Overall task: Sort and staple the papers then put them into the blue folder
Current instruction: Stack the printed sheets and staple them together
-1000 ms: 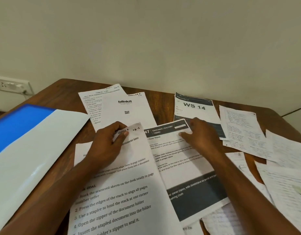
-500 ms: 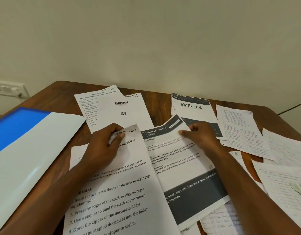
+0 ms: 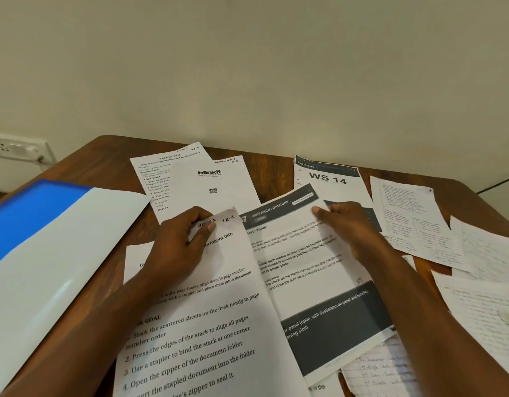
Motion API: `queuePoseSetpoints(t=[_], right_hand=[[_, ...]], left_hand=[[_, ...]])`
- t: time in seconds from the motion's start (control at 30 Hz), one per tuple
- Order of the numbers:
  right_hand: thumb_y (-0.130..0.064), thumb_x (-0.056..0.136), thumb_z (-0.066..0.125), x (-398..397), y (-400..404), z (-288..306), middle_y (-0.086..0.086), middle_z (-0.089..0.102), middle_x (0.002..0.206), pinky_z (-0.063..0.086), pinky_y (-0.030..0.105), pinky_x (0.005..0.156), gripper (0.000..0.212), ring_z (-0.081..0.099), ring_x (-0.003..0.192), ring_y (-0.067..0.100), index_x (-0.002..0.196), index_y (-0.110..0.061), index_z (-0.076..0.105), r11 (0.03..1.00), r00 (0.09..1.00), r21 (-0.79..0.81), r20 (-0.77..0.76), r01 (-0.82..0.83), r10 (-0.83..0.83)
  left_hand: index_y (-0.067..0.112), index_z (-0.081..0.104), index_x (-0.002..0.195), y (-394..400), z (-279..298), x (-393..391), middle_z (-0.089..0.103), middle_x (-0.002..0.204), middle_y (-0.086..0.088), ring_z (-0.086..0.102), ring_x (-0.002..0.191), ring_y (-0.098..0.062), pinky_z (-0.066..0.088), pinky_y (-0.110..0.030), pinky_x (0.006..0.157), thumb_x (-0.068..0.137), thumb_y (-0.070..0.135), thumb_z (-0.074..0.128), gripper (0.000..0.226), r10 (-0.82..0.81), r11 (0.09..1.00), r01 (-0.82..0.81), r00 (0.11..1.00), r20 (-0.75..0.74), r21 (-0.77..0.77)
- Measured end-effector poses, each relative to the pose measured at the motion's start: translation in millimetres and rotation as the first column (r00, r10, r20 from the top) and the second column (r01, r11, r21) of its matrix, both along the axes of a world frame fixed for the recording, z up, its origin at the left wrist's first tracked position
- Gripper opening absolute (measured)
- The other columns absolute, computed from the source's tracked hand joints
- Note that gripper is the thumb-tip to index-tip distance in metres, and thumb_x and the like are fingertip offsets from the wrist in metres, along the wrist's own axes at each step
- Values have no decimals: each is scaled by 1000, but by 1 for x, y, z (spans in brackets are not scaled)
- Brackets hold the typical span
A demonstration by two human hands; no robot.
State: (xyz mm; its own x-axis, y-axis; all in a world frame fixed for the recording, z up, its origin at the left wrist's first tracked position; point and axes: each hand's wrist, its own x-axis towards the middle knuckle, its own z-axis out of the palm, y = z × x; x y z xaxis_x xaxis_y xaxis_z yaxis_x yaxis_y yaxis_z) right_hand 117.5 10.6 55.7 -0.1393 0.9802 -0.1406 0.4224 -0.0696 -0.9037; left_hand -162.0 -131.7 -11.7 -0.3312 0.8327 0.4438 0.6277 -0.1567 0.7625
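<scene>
My left hand (image 3: 177, 247) pinches the top of a printed task sheet (image 3: 198, 333) marked "Section 1", its upper edge curling up off the table. My right hand (image 3: 347, 224) grips the top right corner of the "Entrance / Balcony" sheet (image 3: 313, 279), which lies partly under the task sheet and is lifted at that corner. The blue folder (image 3: 44, 247), blue and white, lies at the left of the wooden table (image 3: 110, 156). Behind my hands lie a "blinkit" sheet (image 3: 213, 184) and a "WS 14" sheet (image 3: 330, 179).
Several handwritten pages (image 3: 413, 222) are spread over the table's right side, more at the near right (image 3: 482, 310). A wall socket (image 3: 15, 147) with a plug sits at the left. The wall stands close behind the table. No stapler is in view.
My right hand has curled round the corner of the "Entrance / Balcony" sheet and raised it. My left hand has lifted the top edge of the task sheet a little.
</scene>
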Motion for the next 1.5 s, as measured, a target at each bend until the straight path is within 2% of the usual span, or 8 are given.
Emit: queuePoseSetpoints(t=[0.23,0.43,0.57,0.73,0.87,1.03,1.2,1.5], right_hand=[[-31,102,66,0,11,5,-8,73,99,53,37,83,12,69,95,18,94,-23,71,952,955,176,-208,249,-211],[-30,103,64,7,17,12,-8,71,108,52,26,70,10,68,89,8,109,-22,69,823,825,228,-383,521,-416],[-27,102,65,12,19,17,-5,72,109,60,32,80,11,70,90,10,109,-20,69,761,773,249,-425,599,-470],[-30,99,70,2,11,17,-7,75,111,61,52,89,2,73,100,22,101,-30,69,913,864,127,-394,387,-312],[-17,99,68,-10,-1,19,6,79,112,60,59,89,14,77,99,34,113,-18,71,996,906,-6,-413,93,-87],[-3,100,61,-29,-21,5,16,78,110,64,46,82,18,77,98,31,115,-5,71,975,905,-134,-411,-179,110],[-2,98,64,-43,-32,-11,17,78,113,65,43,82,24,76,102,29,121,-1,71,933,891,-190,-402,-306,210],[-6,98,67,-57,-57,-14,11,78,115,58,44,99,24,75,110,29,120,-7,74,876,861,-123,-287,-467,419]], left_hand=[[25,68,92,-2,1,-8,69,84,19,66,88,-5,45,-13,74,104,21,64,13,8,998,-10,1000,28,69],[25,67,93,2,3,-4,68,76,19,64,72,-2,45,-25,68,105,25,63,12,-15,996,5,994,111,89],[25,67,95,1,5,-2,73,89,11,70,86,-11,57,-39,77,105,28,62,12,-41,992,22,988,151,123],[23,68,97,2,7,1,72,85,10,68,81,-13,54,-38,73,104,30,62,11,-63,988,37,983,174,151],[24,68,99,0,11,4,74,92,9,71,86,-15,56,-35,76,104,28,62,9,-73,983,42,983,170,178],[25,68,102,1,6,3,76,97,9,73,88,-18,59,-39,74,102,34,63,10,-72,980,30,974,214,194],[26,68,102,0,4,1,74,102,12,70,94,-13,53,-25,78,102,33,62,9,-61,982,27,981,184,185],[21,67,107,2,5,-2,67,116,10,63,113,-10,48,-21,90,101,28,63,10,17,979,-24,999,37,204]])
